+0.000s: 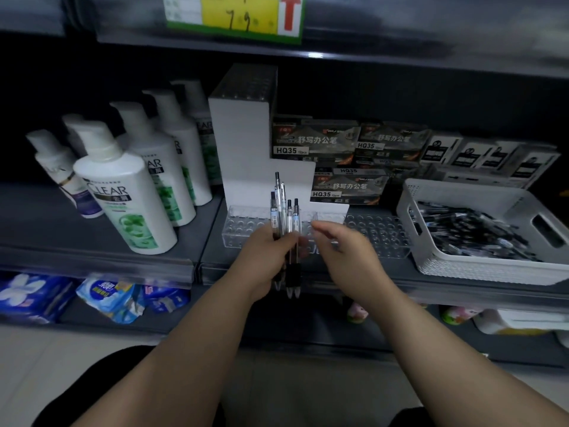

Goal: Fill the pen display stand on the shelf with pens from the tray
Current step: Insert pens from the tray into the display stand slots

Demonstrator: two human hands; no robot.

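The left grip (268,257) holds four or five pens (286,217) upright, axes running 12 to 6 o'clock with the tips down, before the clear pen display stand (240,226). The right grip (338,245) is blurred, so I cannot tell its state. Boxes (314,143) read HQ35 and bottles (123,192) read CLEAR. The white tray (462,266) at 3 o'clock holds loose pens (468,229)

Left hand (267,257) grips several pens (281,208) before the display stand (243,134); right hand (342,254) blurred.
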